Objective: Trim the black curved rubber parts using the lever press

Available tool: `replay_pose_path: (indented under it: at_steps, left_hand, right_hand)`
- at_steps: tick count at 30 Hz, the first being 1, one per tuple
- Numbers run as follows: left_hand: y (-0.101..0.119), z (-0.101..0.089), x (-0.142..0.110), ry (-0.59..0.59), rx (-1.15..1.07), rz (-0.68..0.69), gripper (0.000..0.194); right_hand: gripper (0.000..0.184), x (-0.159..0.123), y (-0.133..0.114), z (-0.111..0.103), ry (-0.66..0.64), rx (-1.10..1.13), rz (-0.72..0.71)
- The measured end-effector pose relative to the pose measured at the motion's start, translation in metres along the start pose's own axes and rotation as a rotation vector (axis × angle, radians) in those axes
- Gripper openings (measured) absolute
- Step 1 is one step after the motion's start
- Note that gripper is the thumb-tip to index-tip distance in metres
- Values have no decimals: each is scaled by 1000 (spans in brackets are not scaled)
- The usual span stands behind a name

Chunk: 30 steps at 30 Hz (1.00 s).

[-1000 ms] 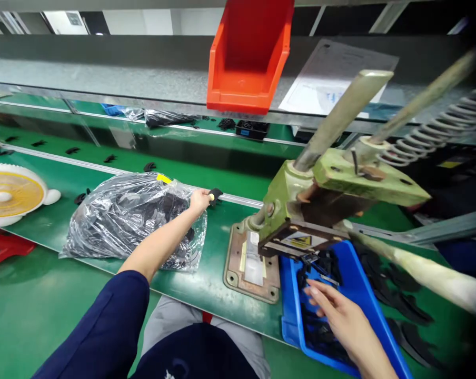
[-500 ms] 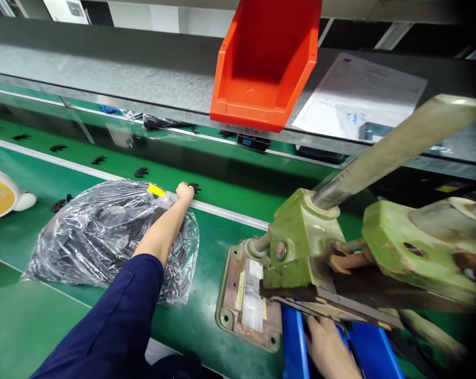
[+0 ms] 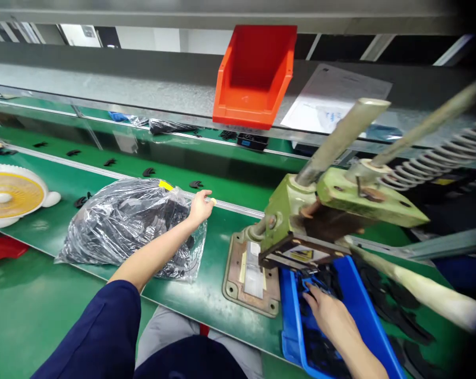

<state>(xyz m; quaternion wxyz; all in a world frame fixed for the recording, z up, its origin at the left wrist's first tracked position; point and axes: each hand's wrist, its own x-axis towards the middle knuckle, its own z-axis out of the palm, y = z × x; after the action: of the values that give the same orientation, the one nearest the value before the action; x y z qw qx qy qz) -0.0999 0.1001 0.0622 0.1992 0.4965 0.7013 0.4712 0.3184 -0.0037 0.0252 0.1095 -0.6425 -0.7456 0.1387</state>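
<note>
My left hand is above the right end of a clear plastic bag full of dark parts. Its fingers are stretched out and hold nothing; something pale yellow covers one fingertip. Just beyond it, a small curved black part lies on the green belt. My right hand reaches into a blue bin of dark pieces, its thumb and forefinger drawn close together. What lies between these fingertips is too small to make out. A green hand press stands between the hands, over the bin's far end.
Several black parts lie spaced along the belt. A white-and-yellow round fan is at the left. An orange bin and paper sheets rest on the shelf above. Larger dark pieces lie right of the blue bin.
My left hand has drawn back from the black part at the belt's edge, and its fingers have opened. My right hand stays in the blue bin. The view has shifted, showing more of the bin.
</note>
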Motion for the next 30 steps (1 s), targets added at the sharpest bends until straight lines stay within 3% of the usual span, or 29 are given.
replay_pose_path:
  at_steps: [4, 7, 11, 14, 17, 19, 21, 24, 28, 30]
  left_hand:
    - [5, -13, -47, -64, -128, 22, 35]
    - [14, -21, -77, -76, -198, 45, 35]
    - [36, -25, -127, -136, -273, 103, 33]
    - [55, -21, -171, -320, -337, 135, 27]
    - [73, -9, -211, -621, -393, 108, 27]
    - [82, 1, -231, -762, -436, 87, 32]
    - [87, 10, -243, -826, -487, 63, 36]
    - [85, 20, -253, -805, -539, 21, 30]
    - [77, 23, -256, -755, -530, -4, 23]
    - [72, 22, -254, -771, -553, -113, 29]
  right_hand:
    - [17, -14, -7, -12, -18, 168, 114]
    - [14, -26, -8, -21, 53, 343, 207]
    - [32, -41, -11, -29, 214, 661, 314]
    - [48, -57, -29, -27, 297, 943, 347]
    - [46, -76, -60, -20, 310, 1193, 302]
    - [41, -87, -83, -13, 301, 1318, 276]
    - [36, -96, -102, -6, 287, 1412, 267]
    - [33, -103, -118, 3, 270, 1494, 277]
    - [30, -105, -121, 12, 228, 1491, 286]
    - [29, -106, -119, 12, 181, 1451, 263]
